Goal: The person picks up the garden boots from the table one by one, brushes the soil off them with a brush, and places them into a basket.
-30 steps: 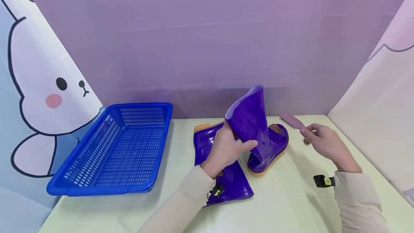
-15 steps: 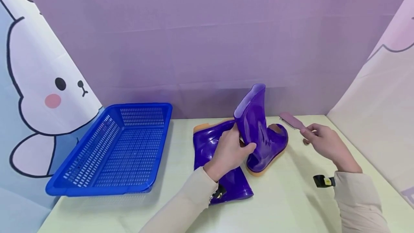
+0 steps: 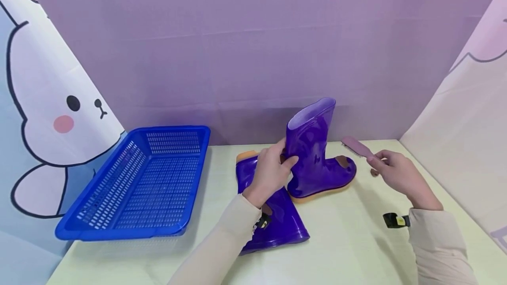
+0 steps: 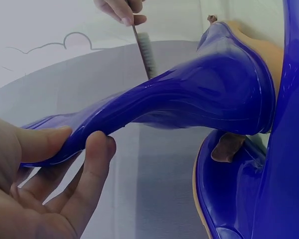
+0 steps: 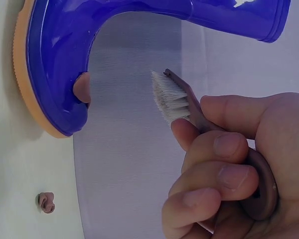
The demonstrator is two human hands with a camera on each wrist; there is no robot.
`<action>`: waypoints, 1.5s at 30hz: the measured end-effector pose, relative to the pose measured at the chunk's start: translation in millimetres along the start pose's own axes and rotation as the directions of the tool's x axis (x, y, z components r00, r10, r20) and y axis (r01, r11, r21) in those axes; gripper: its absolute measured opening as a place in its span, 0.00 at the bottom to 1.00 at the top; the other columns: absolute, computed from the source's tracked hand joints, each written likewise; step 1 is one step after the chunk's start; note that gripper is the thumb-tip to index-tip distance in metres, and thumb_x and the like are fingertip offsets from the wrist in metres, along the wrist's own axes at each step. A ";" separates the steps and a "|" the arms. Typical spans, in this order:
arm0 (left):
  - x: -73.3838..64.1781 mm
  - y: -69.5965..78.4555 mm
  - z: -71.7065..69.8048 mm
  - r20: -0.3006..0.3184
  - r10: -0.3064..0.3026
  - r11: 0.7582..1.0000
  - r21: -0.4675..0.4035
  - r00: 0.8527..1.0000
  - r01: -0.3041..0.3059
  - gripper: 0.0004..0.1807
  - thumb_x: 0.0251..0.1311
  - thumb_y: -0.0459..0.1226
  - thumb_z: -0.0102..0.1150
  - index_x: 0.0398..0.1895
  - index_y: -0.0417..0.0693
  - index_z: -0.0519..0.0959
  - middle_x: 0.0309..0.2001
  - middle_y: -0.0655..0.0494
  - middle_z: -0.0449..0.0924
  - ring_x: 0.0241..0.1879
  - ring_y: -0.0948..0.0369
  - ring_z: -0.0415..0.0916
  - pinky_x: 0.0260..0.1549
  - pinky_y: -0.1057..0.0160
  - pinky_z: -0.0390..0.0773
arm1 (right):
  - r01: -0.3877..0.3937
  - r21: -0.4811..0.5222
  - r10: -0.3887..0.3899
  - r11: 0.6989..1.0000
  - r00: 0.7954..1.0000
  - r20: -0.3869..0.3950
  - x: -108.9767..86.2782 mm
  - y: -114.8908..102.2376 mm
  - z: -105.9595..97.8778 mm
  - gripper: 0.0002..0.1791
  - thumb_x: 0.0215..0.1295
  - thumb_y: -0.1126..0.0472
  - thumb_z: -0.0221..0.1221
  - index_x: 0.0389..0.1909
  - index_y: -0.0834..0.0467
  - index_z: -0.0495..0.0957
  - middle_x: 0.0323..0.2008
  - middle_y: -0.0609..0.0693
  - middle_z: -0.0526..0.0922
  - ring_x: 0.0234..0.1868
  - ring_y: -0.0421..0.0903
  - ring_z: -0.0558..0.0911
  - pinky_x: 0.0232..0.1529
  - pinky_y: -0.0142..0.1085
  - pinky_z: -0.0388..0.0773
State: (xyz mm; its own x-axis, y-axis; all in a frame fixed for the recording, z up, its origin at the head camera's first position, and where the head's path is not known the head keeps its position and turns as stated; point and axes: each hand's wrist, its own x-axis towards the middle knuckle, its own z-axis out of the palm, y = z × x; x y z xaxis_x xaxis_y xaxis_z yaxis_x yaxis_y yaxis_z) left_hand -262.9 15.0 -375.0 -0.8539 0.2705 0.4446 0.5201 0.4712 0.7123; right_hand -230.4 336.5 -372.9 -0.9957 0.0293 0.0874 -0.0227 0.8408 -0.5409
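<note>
My left hand (image 3: pixel 270 174) grips the back of the shaft of a purple rain boot (image 3: pixel 313 151) with an orange sole. That boot stands on the table with its toe pointing right. A brown, clay-like patch (image 3: pixel 343 161) sticks to the top of its toe, seen up close in the right wrist view. Its mate, a second purple rain boot (image 3: pixel 285 228), lies on its side under my left forearm; a brown patch (image 4: pixel 228 147) shows on it. My right hand (image 3: pixel 396 174) holds a brush (image 3: pixel 356 147) by its handle, the pale bristles (image 5: pixel 169 97) apart from the boot.
A blue plastic basket (image 3: pixel 132 233) stands at the left of the pale table (image 3: pixel 348 250). One small brown lump (image 3: pixel 374 172) lies on the tabletop near my right hand. A purple cloth wall (image 3: pixel 253 56) closes off the back, with printed cloth (image 3: pixel 475 144) at the right.
The standing boot has turned and straightened, its toe now pointing right and its opening further right. My left hand has shifted slightly along with it. The right hand and brush have stayed put.
</note>
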 end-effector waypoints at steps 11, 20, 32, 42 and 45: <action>13.0 -14.3 -5.6 -0.001 0.063 0.990 -0.127 0.998 -0.062 0.07 0.64 0.31 0.66 0.45 0.45 0.84 0.31 0.50 0.86 0.30 0.57 0.84 0.31 0.67 0.82 | -0.010 0.013 0.010 1.000 1.000 0.000 -3.0 -1.2 -1.8 0.25 0.81 0.43 0.44 0.47 0.62 0.75 0.19 0.42 0.71 0.24 0.42 0.66 0.27 0.36 0.63; 16.6 -14.6 5.3 -0.017 0.173 0.980 -0.096 0.985 -0.173 0.08 0.65 0.32 0.66 0.46 0.46 0.86 0.40 0.52 0.90 0.36 0.64 0.82 0.39 0.67 0.81 | -0.008 0.018 0.008 1.000 1.000 -0.004 -4.5 -2.1 -3.6 0.25 0.81 0.42 0.44 0.44 0.60 0.76 0.21 0.43 0.77 0.23 0.41 0.66 0.27 0.36 0.63; 27.3 -27.4 -0.7 -0.036 0.032 0.994 -0.107 0.999 -0.036 0.12 0.66 0.34 0.66 0.52 0.50 0.83 0.42 0.53 0.88 0.44 0.56 0.84 0.47 0.54 0.84 | -0.003 -0.013 0.003 1.000 1.000 0.029 -4.9 2.3 -9.2 0.25 0.81 0.43 0.45 0.48 0.61 0.78 0.26 0.46 0.76 0.29 0.42 0.70 0.29 0.36 0.67; 27.1 -32.6 -6.2 0.019 0.016 0.985 -0.174 1.000 -0.013 0.15 0.73 0.45 0.59 0.55 0.47 0.78 0.44 0.49 0.86 0.49 0.53 0.83 0.57 0.49 0.81 | 0.030 0.094 -0.042 0.995 0.991 0.127 -15.4 16.9 8.8 0.20 0.81 0.49 0.48 0.39 0.61 0.77 0.25 0.51 0.75 0.20 0.38 0.64 0.21 0.34 0.65; 28.2 -32.5 -6.2 0.008 0.028 0.983 -0.181 1.000 -0.026 0.15 0.73 0.46 0.58 0.54 0.47 0.79 0.44 0.50 0.87 0.48 0.54 0.84 0.57 0.51 0.82 | 0.054 0.105 -0.068 0.993 0.989 0.129 -23.9 25.4 20.0 0.19 0.82 0.50 0.48 0.35 0.61 0.75 0.30 0.60 0.80 0.17 0.36 0.60 0.18 0.34 0.64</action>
State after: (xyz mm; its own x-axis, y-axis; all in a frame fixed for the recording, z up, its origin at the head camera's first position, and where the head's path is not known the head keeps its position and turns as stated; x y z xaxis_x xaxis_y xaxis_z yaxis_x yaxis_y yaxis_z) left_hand -303.8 2.1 -382.2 -0.8392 0.2902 0.4599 0.5365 0.3039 0.7873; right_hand -209.0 346.3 -405.4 -0.9951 -0.0980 0.0150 -0.0862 0.7800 -0.6198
